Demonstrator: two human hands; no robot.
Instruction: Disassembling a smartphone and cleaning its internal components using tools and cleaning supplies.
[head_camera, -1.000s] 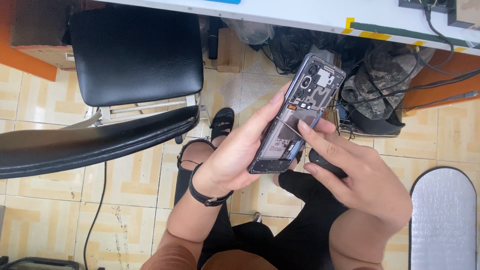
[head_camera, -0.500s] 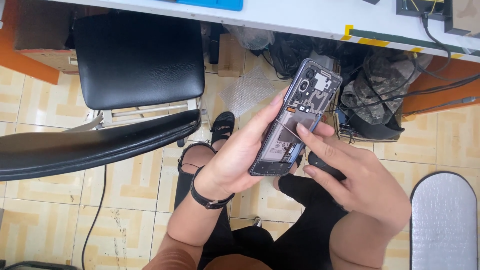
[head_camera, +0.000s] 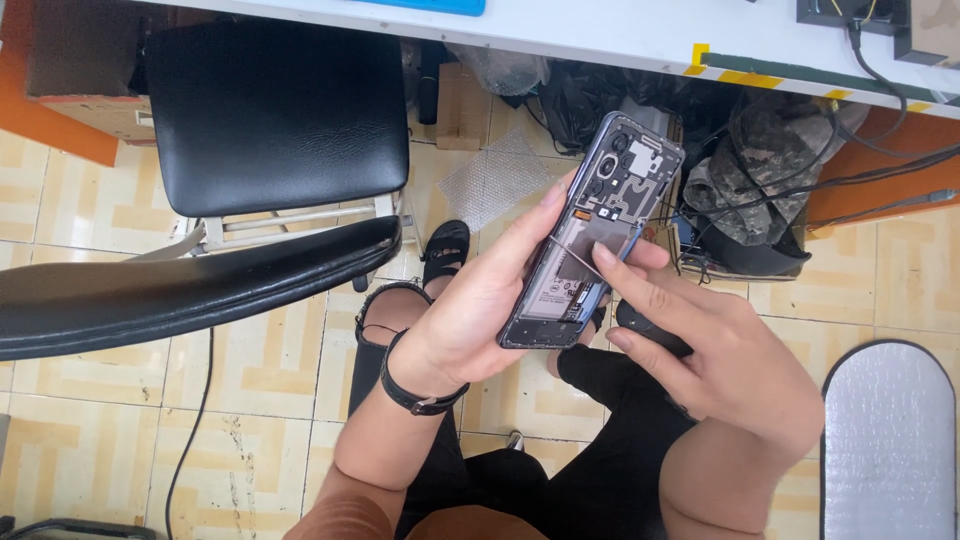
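Black opened phone (head_camera: 590, 245): 1, between 2 hands.

An opened phone (head_camera: 596, 250) sits in the middle of the frame, cradled from the left by the left hand (head_camera: 480, 310), with the right hand (head_camera: 720, 350) touching it from the right. A chair (head_camera: 270, 110) stands at upper left, on the floor (head_camera: 80, 460). The counter (head_camera: 600, 30) runs along the top edge; bags (head_camera: 760, 180) and cables (head_camera: 890, 160) lie under it at upper right.

Black chair (head_camera: 270, 110), camouflage bag (head_camera: 770, 180)
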